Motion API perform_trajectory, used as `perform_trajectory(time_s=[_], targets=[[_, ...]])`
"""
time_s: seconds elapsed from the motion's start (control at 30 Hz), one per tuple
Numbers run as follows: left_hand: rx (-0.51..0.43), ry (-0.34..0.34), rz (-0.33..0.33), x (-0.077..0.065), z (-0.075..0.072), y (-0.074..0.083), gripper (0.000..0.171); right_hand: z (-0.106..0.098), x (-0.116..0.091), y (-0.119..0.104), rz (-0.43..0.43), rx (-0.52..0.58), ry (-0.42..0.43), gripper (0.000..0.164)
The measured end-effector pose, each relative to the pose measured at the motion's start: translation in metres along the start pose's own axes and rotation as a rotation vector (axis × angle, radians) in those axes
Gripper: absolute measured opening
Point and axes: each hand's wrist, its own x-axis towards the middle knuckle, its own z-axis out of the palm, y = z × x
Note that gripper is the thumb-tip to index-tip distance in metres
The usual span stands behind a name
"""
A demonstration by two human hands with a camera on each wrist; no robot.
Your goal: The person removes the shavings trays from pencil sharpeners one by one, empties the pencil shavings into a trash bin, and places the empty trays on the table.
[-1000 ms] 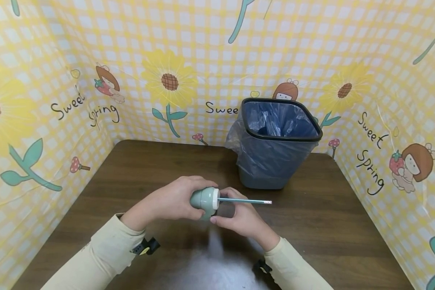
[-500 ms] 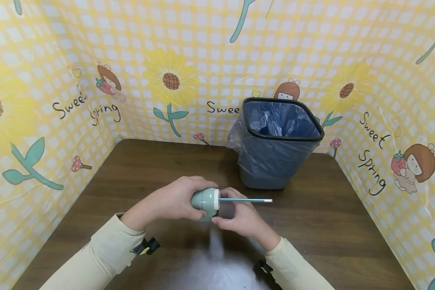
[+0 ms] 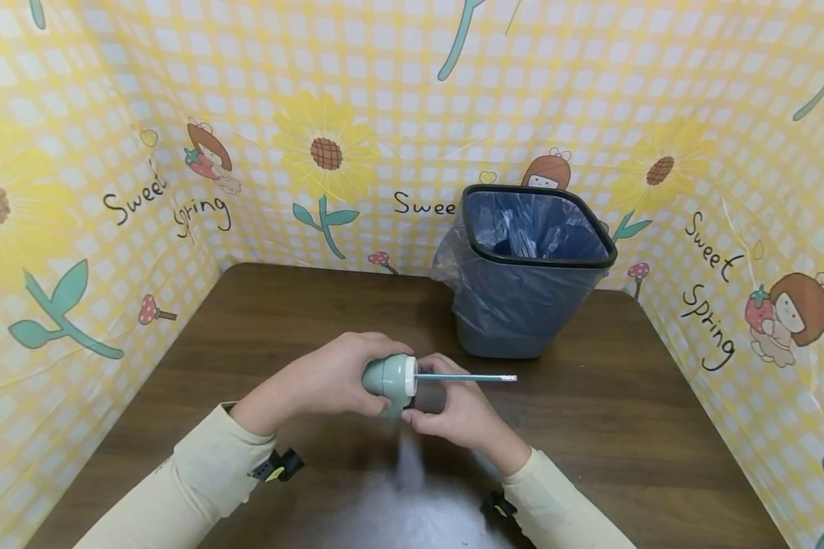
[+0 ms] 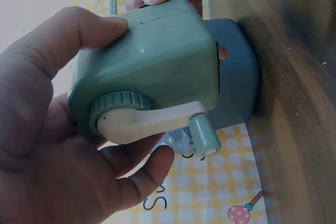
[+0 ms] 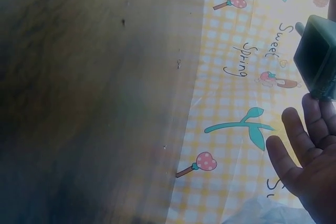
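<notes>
The left hand (image 3: 329, 377) grips a pencil sharpener (image 3: 391, 381) between thumb and fingers; the right hand (image 3: 463, 408) pinches its edge with thumb and fingertips. The sharpener is pale green and glossy, held above the table (image 3: 288, 305), with a cream crank (image 4: 157, 121) on one side. A pencil (image 3: 467, 377), eraser end outward, sticks out of its white collar. Its dark end may be hollow; the right wrist view is too dim to tell. Beyond stands a bin (image 3: 501, 339) with a clear liner (image 3: 446, 263) inside, before a checked cloth (image 3: 412, 91).
</notes>
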Motion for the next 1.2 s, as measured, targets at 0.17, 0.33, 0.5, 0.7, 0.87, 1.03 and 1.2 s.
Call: perform_trajectory(time_s=[0.17, 0.33, 0.5, 0.7, 0.87, 1.03, 1.2], targets=[[0.002, -0.004, -0.003, 0.0, -0.0006, 0.0005, 0.065, -0.0003, 0.0002, 0.0018, -0.01, -0.013, 0.004, 0.053], [-0.003, -0.004, -0.002, -0.0004, -0.0003, 0.0001, 0.064, -0.0005, 0.0003, 0.0031, -0.01, -0.017, 0.002, 0.053], [0.0, 0.007, 0.003, -0.0003, -0.0007, -0.0001, 0.064, -0.0012, 0.0005, 0.0022, 0.005, -0.014, 0.001, 0.055], [-0.011, 0.007, -0.001, -0.0012, 0.0, 0.0, 0.063, -0.0015, -0.0008, 0.0016, 0.026, -0.015, -0.009, 0.055], [-0.011, 0.007, -0.001, -0.0007, 0.0016, -0.0007, 0.063, -0.0017, -0.001, 0.0024, 0.014, -0.022, -0.005, 0.055], [0.0, 0.007, 0.009, 0.0, 0.0021, -0.0012, 0.063, -0.0019, -0.0015, 0.0042, -0.013, -0.022, 0.007, 0.054], [0.007, 0.01, 0.006, -0.0003, 0.002, -0.0019, 0.063, -0.0032, -0.003, 0.0064, -0.018, -0.017, 0.019, 0.054]])
